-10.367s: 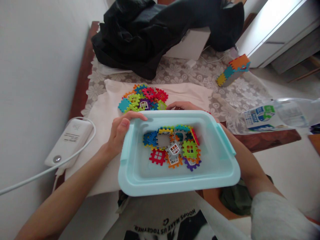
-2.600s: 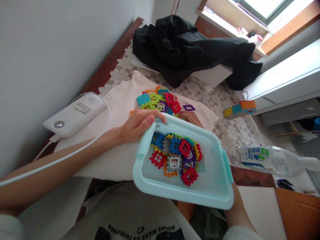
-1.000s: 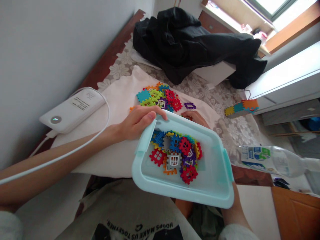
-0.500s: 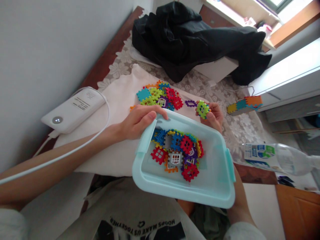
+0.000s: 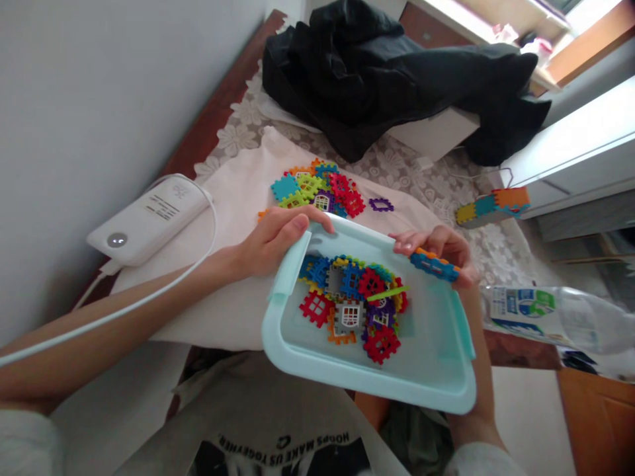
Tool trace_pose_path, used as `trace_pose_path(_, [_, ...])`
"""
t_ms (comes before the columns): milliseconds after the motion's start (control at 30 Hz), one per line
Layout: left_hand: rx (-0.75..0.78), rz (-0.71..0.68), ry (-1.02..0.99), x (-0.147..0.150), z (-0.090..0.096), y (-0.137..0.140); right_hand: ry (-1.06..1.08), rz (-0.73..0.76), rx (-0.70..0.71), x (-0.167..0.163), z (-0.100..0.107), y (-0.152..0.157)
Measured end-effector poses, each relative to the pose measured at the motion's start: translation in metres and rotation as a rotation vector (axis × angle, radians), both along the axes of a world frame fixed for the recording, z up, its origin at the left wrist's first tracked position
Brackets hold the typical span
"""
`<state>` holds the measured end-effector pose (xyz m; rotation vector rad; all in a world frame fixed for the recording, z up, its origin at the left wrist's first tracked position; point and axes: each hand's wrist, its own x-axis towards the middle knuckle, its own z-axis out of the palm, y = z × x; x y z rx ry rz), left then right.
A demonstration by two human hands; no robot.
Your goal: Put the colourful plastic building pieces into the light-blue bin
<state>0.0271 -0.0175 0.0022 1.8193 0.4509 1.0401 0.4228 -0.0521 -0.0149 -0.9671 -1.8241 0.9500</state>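
A light turquoise plastic bin [image 5: 367, 387] is tilted toward me, with interlocking building pieces [image 5: 350, 314] heaped inside. My left hand [image 5: 278, 241] is closed on the bin's far left corner, thumb along the rim. Over the far right rim, my right hand [image 5: 441, 248] pinches blue and orange building pieces [image 5: 434, 264], seen edge-on and pressed together. A lime green piece [image 5: 387, 293] appears edge-on above the heap, apart from my fingers. Beyond the bin lies a loose pile of coloured pieces [image 5: 317, 185], with a purple frame piece [image 5: 381, 205] beside it.
To the left, a white power bank [image 5: 149, 215] trails a white cable across my left forearm. A clear plastic bottle [image 5: 555, 317] lies at the right. Joined blocks [image 5: 493, 205] stand on the lace cloth. Black clothing [image 5: 387, 79] covers the back.
My right hand has moved from beyond the bin to over its far right rim. The green piece it held has left the fingers and is now above the heap in the bin.
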Motion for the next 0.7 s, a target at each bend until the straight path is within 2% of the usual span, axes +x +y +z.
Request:
trace_pose_path(67, [-0.026,0.006,0.021,0.0,-0.001,0.0,0.087,0.133,-0.064,-0.005,0.005,0.003])
trace_pose_path(133, [-0.035,0.007,0.025,0.0,-0.003,0.001,0.171,0.259,-0.07,-0.012,0.008,0.003])
trace_pose_path(200, [-0.038,0.002,0.016,-0.001,-0.005,0.001,0.263,0.283,-0.042,-0.019,0.008,0.003])
trace_pose_path(267, [-0.05,0.002,0.012,-0.001,-0.007,0.001,0.35,0.122,-0.049,-0.025,0.004,0.003])
trace_pose_path(333, [-0.061,-0.001,0.007,-0.001,-0.008,0.001,0.347,-0.161,-0.051,-0.028,-0.005,0.008])
trace_pose_path(400, [-0.062,-0.016,-0.004,-0.001,-0.007,0.002,0.207,-0.349,-0.003,-0.028,-0.017,0.017])
trace_pose_path(433, [-0.059,-0.023,-0.007,-0.001,-0.007,0.002,0.103,-0.386,0.036,-0.027,-0.024,0.021])
trace_pose_path(500, [-0.046,-0.03,-0.005,0.0,-0.005,0.002,-0.13,-0.366,0.091,-0.023,-0.038,0.029])
trace_pose_path(600, [-0.04,-0.037,-0.019,0.001,-0.003,0.002,-0.452,-0.256,0.083,-0.019,-0.056,0.035])
trace_pose_path(700, [-0.053,-0.055,-0.062,0.003,-0.003,0.002,-0.558,-0.199,0.111,-0.017,-0.062,0.036])
